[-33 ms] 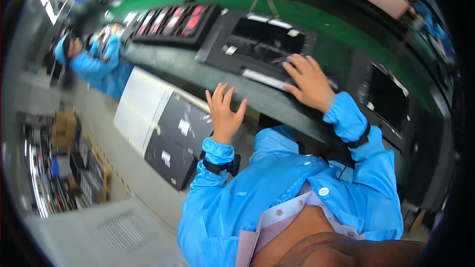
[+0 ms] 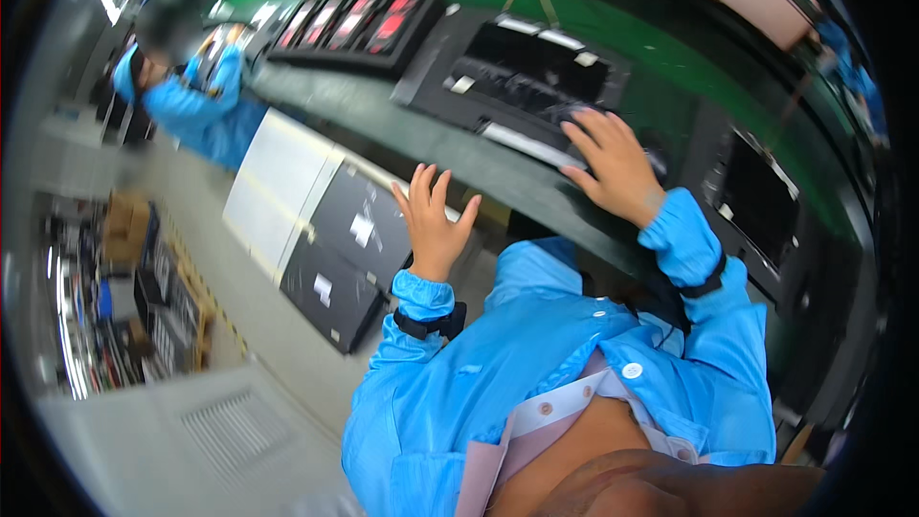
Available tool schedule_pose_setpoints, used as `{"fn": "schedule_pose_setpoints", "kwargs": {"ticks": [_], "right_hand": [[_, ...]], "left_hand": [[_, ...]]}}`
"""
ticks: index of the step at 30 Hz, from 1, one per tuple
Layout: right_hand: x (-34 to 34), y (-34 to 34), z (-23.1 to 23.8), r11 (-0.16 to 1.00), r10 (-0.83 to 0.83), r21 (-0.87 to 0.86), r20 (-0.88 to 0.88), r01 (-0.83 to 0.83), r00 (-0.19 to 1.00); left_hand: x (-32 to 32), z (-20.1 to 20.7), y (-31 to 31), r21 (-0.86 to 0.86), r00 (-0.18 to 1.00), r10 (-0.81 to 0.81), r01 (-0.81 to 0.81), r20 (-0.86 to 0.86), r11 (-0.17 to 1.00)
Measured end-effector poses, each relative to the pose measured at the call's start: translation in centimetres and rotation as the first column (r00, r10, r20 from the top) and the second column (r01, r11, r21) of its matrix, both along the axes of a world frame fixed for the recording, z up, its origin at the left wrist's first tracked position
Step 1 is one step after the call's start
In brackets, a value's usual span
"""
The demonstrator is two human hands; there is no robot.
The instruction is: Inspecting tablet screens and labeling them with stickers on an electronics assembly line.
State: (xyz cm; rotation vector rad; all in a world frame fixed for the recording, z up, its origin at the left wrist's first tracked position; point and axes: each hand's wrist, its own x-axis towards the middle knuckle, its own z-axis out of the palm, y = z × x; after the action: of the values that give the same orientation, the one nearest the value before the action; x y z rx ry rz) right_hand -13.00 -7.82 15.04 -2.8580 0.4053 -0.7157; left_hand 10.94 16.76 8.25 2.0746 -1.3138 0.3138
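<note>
On the bench, a flat black panel (image 2: 531, 65) with several white tabs along its edges lies in a dark tray (image 2: 431, 96). My right hand (image 2: 613, 168) is over the tray's near right corner, fingers spread and nothing held; whether the fingertips touch it I cannot tell. A white strip (image 2: 526, 144) runs along the tray's near side, left of that hand. My left hand (image 2: 436, 225) hovers in front of the bench edge with its fingers apart and empty. It is nearest to two dark flat cases (image 2: 359, 220) with white labels.
A black tray of red-and-dark pieces (image 2: 335, 33) stands at the far left of the bench (image 2: 383, 120). Another black panel (image 2: 761, 191) lies to the right. A white board (image 2: 282, 168) adjoins the dark cases. A person in blue (image 2: 196, 101) works at the far left.
The view has shifted slightly, so the bench things appear a little further right. My right hand has drawn back slightly from the panel; my left hand is nearly unchanged.
</note>
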Motion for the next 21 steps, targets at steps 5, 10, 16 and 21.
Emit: {"fn": "schedule_pose_setpoints", "kwargs": {"ticks": [5,10,16,21], "right_hand": [[-3.0,5.7,1.0,0.930,0.256,0.275,-0.011,-0.243,0.967],[-3.4,8.7,-0.7,0.880,0.394,0.298,-0.027,-0.369,0.919],[-4.6,9.6,-2.2,0.894,0.356,0.311,-0.050,-0.324,0.933],[-8.0,10.2,-2.8,0.925,0.230,0.318,-0.029,-0.210,0.973]], "left_hand": [[-0.2,-3.9,14.5,0.461,0.899,0.412,-0.432,0.150,0.775],[1.5,-7.1,19.4,0.477,0.889,0.394,-0.458,0.234,0.750],[2.9,-7.1,19.3,0.438,0.912,0.287,-0.395,0.293,0.807],[7.1,-7.7,19.4,0.559,0.894,0.396,-0.442,0.209,0.702]]}}
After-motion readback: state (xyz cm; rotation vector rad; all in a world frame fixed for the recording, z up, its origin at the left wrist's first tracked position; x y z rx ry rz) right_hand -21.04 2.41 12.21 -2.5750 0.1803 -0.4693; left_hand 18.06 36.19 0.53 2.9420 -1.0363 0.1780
